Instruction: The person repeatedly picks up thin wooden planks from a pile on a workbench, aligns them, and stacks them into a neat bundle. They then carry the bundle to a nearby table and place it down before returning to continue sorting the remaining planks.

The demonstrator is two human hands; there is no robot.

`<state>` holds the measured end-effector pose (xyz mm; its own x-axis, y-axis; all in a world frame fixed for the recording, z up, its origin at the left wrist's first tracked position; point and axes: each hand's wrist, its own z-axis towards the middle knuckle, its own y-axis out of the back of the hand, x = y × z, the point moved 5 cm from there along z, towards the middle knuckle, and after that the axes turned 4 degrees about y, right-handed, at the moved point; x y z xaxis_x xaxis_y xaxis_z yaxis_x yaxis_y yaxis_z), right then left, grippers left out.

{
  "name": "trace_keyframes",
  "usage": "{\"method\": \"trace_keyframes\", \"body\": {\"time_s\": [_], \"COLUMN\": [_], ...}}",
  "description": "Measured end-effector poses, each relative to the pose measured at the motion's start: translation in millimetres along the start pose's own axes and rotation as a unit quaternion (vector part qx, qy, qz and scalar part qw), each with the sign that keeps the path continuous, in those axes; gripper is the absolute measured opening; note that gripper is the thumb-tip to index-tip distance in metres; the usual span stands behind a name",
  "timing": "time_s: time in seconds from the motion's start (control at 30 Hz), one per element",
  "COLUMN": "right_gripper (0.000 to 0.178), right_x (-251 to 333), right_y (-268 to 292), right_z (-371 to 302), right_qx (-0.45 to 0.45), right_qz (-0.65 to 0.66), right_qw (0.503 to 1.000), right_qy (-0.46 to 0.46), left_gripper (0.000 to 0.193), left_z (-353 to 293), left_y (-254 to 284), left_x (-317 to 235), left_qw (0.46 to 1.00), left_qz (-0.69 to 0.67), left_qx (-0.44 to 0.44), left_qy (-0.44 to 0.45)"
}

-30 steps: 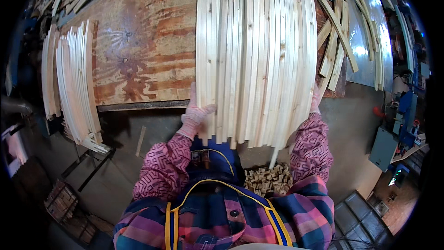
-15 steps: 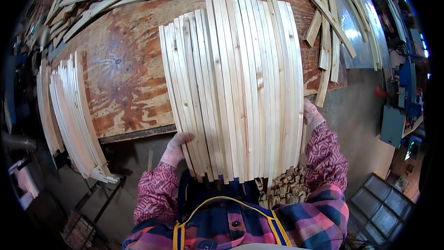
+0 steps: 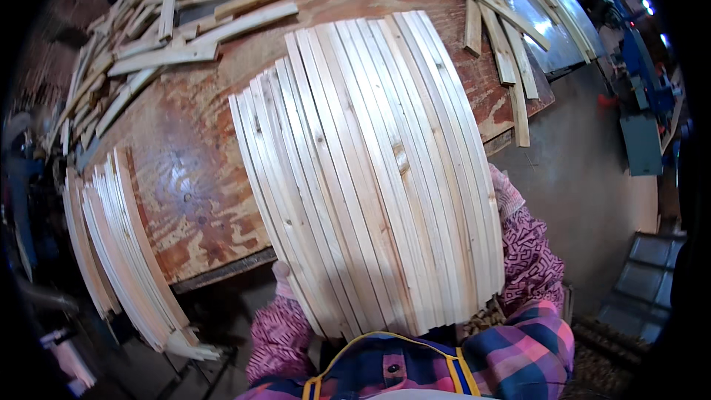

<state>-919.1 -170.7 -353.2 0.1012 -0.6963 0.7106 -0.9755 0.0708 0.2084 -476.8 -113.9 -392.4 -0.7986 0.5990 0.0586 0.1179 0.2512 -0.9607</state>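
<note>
A wide bundle of several pale wooden slats (image 3: 370, 170) lies side by side, lifted toward me over the near edge of the plywood table (image 3: 185, 185). My left hand (image 3: 281, 272) in a light glove grips the bundle's lower left edge; only a bit of the glove shows. My right hand (image 3: 502, 185), also gloved, holds the bundle's right edge, mostly hidden behind the slats. Both patterned pink sleeves reach up from below.
A second stack of slats (image 3: 118, 252) hangs over the table's left edge. Loose slats lie scattered at the table's far left (image 3: 148, 37) and far right (image 3: 503, 52). Concrete floor and blue machinery (image 3: 644, 104) are to the right.
The bundle has been drawn closer to me and tilted leftward, now covering more of the view. Both hands slid along with it, staying on its lower edges.
</note>
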Motion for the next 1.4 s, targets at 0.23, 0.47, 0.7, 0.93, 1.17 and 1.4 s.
{"method": "trace_keyframes", "body": {"time_s": [0.23,0.47,0.7,0.93,1.17,1.4], "right_gripper": [0.042,0.042,0.042,0.043,0.043,0.043], "right_x": [31,32,25,14,-9,-28], "right_y": [-24,-29,-24,0,-17,-70], "right_z": [-42,-25,-28,-85,-129,-121], "right_qx": [-0.006,-0.028,-0.018,-0.065,-0.120,-0.201], "right_qz": [-0.094,-0.146,-0.125,-0.072,-0.011,0.033], "right_qw": [0.993,0.979,0.975,0.970,0.963,0.951], "right_qy": [0.077,0.141,0.184,0.222,0.243,0.234], "left_gripper": [0.098,0.099,0.088,0.083,0.083,0.084], "left_z": [-29,-73,-99,-28,101,204], "left_y": [-10,-39,-77,-43,-64,-58], "left_x": [0,-2,-39,-54,-46,-68], "left_qw": [0.999,0.996,0.970,0.948,0.921,0.873], "left_qz": [0.037,0.093,0.228,0.304,0.357,0.373], "left_qx": [0.014,-0.018,-0.035,-0.035,0.080,0.223], "left_qy": [-0.028,-0.003,0.073,0.083,0.133,0.220]}}
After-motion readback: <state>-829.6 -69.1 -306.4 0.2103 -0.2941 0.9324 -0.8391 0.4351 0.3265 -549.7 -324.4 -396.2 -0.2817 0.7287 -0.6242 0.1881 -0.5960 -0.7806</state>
